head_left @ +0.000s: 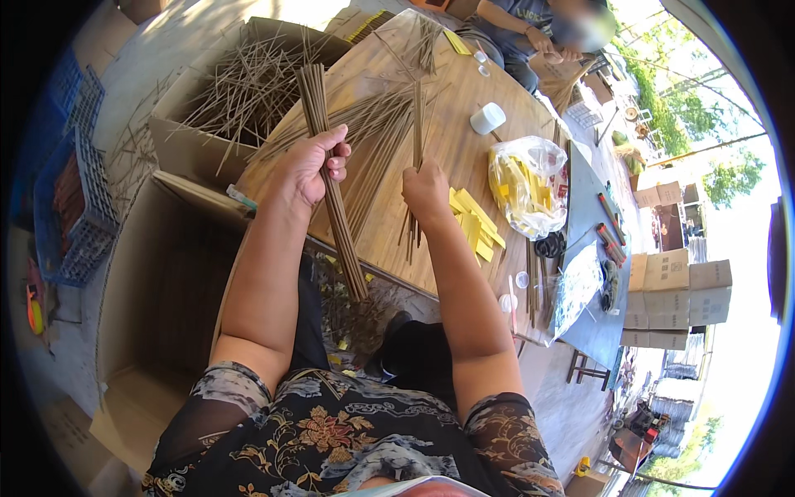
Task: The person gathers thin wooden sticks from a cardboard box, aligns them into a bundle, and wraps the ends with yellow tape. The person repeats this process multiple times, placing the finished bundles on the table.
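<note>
My left hand (316, 168) is closed around a thick bundle of brown incense sticks (313, 95), held tilted with its lower end past the table's near edge. To its right, my right hand (426, 192) grips a thinner, upright bunch of incense sticks (417, 124) over the wooden table (464, 83). Loose incense sticks (364, 132) lie spread on the tabletop behind and between both hands. Yellow paper strips (474, 222) are piled just right of my right hand. A clear plastic bag (530, 184) with more yellow strips sits farther right.
A cardboard box (186, 153) full of loose sticks stands at the far left, with another open box (141, 273) nearer me. A white tub (489, 118) lies on the table. Across it sits another person (517, 41). Blue crates (74, 190) and stacked cartons (667, 282) stand around.
</note>
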{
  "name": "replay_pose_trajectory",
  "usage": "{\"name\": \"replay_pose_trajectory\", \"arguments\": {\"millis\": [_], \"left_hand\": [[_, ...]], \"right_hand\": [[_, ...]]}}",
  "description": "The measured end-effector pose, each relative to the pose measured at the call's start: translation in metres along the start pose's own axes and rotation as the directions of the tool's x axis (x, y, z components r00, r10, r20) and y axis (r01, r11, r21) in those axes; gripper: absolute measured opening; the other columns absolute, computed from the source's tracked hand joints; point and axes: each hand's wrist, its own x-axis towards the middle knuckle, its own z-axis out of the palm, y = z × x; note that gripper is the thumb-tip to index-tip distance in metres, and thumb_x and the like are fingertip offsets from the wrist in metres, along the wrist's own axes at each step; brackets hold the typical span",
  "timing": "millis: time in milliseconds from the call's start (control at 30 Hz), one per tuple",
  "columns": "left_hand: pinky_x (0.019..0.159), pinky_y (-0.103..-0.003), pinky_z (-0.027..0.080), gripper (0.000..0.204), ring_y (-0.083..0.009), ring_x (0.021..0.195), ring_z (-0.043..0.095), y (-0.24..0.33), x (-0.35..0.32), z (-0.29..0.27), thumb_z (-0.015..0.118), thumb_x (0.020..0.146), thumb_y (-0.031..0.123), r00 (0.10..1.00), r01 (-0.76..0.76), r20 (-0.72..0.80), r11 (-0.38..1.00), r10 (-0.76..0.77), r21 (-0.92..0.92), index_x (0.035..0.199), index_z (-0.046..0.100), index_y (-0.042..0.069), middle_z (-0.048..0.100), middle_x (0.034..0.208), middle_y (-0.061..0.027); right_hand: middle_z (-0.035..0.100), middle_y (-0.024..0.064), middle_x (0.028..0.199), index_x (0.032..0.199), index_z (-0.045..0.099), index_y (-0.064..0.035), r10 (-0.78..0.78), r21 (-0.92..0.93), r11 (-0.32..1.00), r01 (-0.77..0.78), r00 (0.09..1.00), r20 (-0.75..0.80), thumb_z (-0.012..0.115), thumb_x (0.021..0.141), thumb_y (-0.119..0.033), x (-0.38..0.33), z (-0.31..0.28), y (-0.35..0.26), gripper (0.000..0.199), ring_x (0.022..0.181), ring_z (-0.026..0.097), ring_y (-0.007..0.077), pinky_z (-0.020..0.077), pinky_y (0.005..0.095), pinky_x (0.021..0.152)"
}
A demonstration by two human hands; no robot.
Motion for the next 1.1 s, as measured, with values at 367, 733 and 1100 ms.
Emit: {"name": "replay_pose_trajectory", "arguments": {"millis": [367, 733, 1100], "left_hand": [[0.073, -0.038, 0.054, 0.031, -0.0262, 0.079, 0.061, -0.032, 0.006, 0.02, 0.06, 0.081, 0.02, 0.985, -0.002, 0.172, 0.996, 0.017, -0.087, 0.094, 0.051, -0.007, 0.059, 0.093, -0.0204], [0.056, -0.028, 0.047, 0.013, -0.0166, 0.06, 0.055, -0.045, -0.025, 0.059, 0.062, 0.08, 0.013, 0.907, -0.263, 0.341, 0.965, 0.247, 0.0, 0.085, 0.054, 0.004, 0.056, 0.069, -0.0063], [0.071, -0.025, 0.044, 0.016, -0.0082, 0.073, 0.053, -0.075, -0.067, 0.153, 0.068, 0.072, 0.006, 0.719, -0.648, 0.587, 0.663, 0.372, 0.374, 0.084, 0.057, 0.002, 0.059, 0.077, -0.0019]], "right_hand": [[0.049, -0.0009, 0.064, 0.089, 0.052, -0.0023, -0.171, 0.58, 0.815, -0.018, 0.948, 0.269, 0.045, 0.09, -0.02, -0.081, -0.033, -0.037, 0.019, 0.054, 0.043, 0.0061, 0.0356, 0.0206, 0.048], [0.055, 0.019, 0.095, 0.113, 0.047, -0.0039, -0.348, 0.306, 0.892, 0.333, 0.937, -0.005, 0.057, 0.082, -0.023, -0.106, -0.047, -0.023, 0.038, 0.087, 0.055, 0.0347, 0.0438, 0.0383, 0.073], [0.055, 0.0137, 0.108, 0.125, 0.037, -0.0066, -0.283, 0.709, 0.633, 0.31, 0.946, -0.16, 0.067, 0.072, -0.014, -0.084, -0.071, 0.004, 0.061, 0.099, 0.055, 0.0212, 0.0436, 0.0301, 0.082]]}}
